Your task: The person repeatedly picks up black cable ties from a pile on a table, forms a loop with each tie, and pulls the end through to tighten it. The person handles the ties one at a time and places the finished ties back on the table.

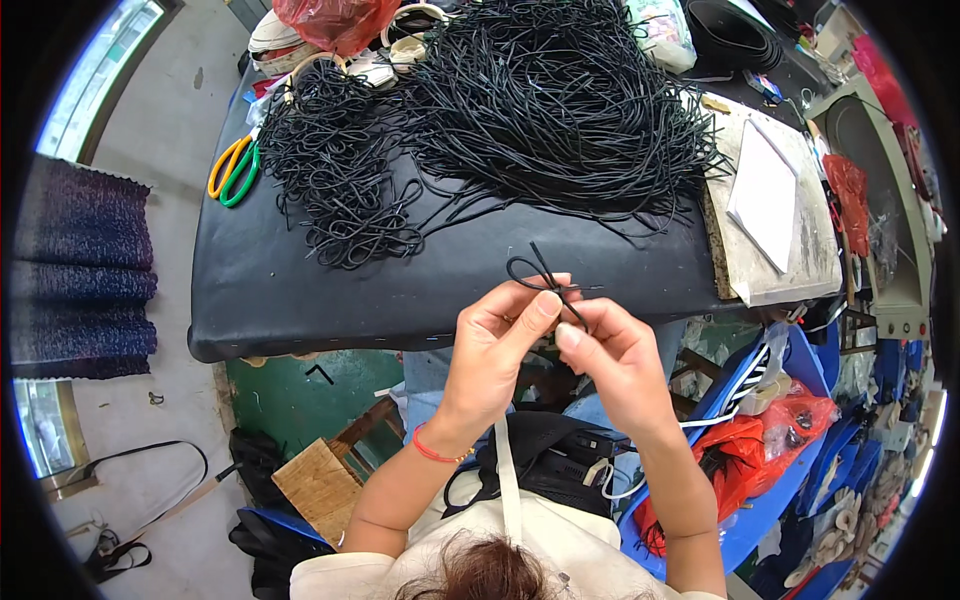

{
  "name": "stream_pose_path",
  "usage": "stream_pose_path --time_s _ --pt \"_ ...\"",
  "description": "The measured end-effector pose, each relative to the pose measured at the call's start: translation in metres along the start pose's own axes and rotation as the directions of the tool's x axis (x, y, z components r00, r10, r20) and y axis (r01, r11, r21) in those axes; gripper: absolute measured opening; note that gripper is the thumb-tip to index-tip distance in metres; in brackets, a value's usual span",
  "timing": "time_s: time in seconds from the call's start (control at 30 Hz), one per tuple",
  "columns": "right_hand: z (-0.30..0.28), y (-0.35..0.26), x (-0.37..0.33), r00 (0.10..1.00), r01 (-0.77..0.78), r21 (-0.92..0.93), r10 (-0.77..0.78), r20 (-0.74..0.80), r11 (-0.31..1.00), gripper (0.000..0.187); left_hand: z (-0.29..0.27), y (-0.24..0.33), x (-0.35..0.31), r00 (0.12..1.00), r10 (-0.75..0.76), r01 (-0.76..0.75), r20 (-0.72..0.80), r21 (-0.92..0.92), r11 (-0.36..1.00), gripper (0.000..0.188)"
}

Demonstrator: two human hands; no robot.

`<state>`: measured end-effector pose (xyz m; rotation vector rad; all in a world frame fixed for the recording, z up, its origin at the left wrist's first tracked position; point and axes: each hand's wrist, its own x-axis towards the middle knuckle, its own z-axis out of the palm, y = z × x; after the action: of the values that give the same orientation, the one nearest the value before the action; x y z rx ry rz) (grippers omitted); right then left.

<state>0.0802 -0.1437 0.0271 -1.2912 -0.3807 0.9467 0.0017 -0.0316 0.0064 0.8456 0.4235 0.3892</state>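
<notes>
Red plastic bag (pixel 335 20) lay at table's far edge, bulging, crumpled, translucent. Pale printed packet (pixel 662 30) sat beyond black cord heap, whitish with green patches, print too small to tell. Red crumpled bag (pixel 745 450) rested low at right among blue bins. No screens or signs showed.

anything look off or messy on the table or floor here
Nothing looks damaged or spilled. The cord pile is tangled, with ends trailing past the table padding. A black strap lies loose on the floor. Both hands, left and right, pinch one looped cord.
</notes>
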Motion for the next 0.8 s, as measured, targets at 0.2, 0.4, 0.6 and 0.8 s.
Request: stream_pose_path --time_s 0.2,0.4,0.6,0.8 --pt "-0.012 -0.021 0.005 0.917 0.276 -0.507 -0.382 -0.116 0.817 0.016 -0.007 0.019 0.001 0.985 -0.126 0.111 0.116 0.129 0.985 0.018" --pt "-0.002 -0.017 0.012 0.987 0.157 -0.188 -0.158 0.009 0.970 0.012 -0.007 0.013 -0.005 0.978 -0.118 0.087 0.175 0.173 0.981 0.015" --pt "0.005 -0.004 0.009 0.980 0.152 -0.176 -0.171 -0.101 0.973 0.012 -0.006 0.012 -0.008 0.979 -0.144 0.118 0.141 0.177 0.977 0.015" --pt "-0.001 0.000 0.013 0.983 0.125 -0.103 -0.137 -0.121 0.987 0.014 0.001 0.014 -0.012 0.979 -0.178 0.165 0.096 0.123 0.979 0.015"
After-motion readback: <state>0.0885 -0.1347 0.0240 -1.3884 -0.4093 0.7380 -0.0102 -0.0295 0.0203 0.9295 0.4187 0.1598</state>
